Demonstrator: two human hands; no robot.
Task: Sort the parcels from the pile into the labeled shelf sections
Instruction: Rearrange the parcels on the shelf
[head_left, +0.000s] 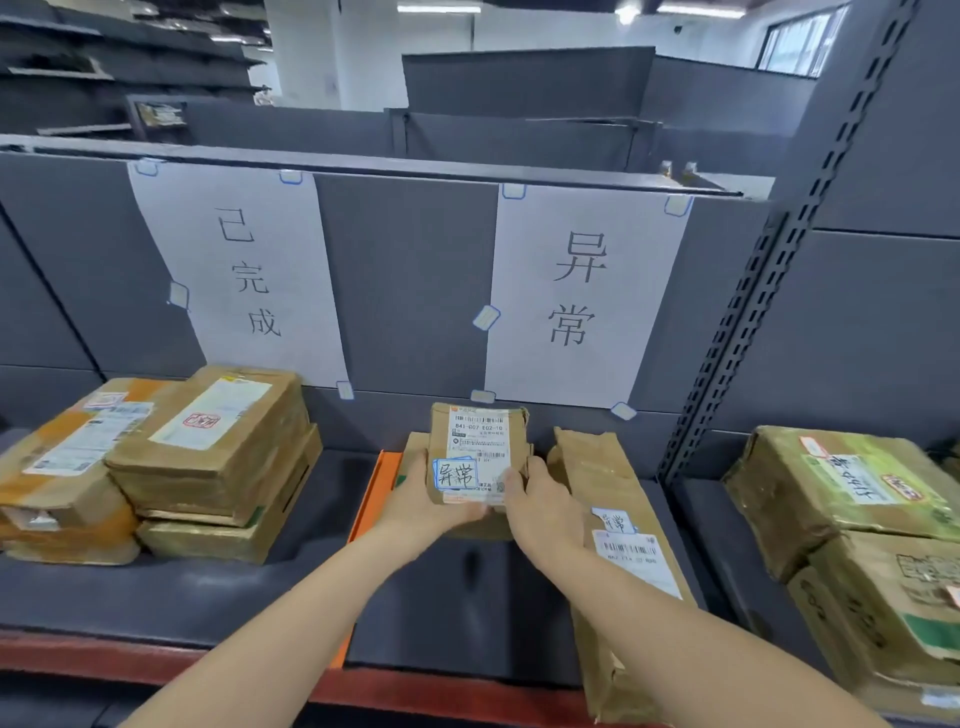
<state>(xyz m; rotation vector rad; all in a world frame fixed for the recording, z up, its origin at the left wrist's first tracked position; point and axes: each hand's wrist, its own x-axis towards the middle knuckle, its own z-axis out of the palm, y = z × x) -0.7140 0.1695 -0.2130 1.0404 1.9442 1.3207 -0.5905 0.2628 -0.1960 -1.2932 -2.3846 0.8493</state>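
Note:
A small brown parcel (478, 441) with a white shipping label and a blue-edged handwritten sticker sits between both my hands, over a dark flat box (457, 597) with an orange edge. My left hand (421, 499) grips its left lower side and my right hand (540, 504) its right lower side. It is under the right paper sign (582, 296) on the shelf's back panel. A long brown paper parcel (613, 545) with the same kind of sticker lies just to the right. The left paper sign (244, 275) hangs above a stack of cardboard parcels (208, 457).
The grey shelf board (182, 587) has a red front edge (104, 654). A perforated upright post (737, 322) separates this bay from the right one, where taped greenish cartons (852, 525) are stacked. More grey shelving stands behind.

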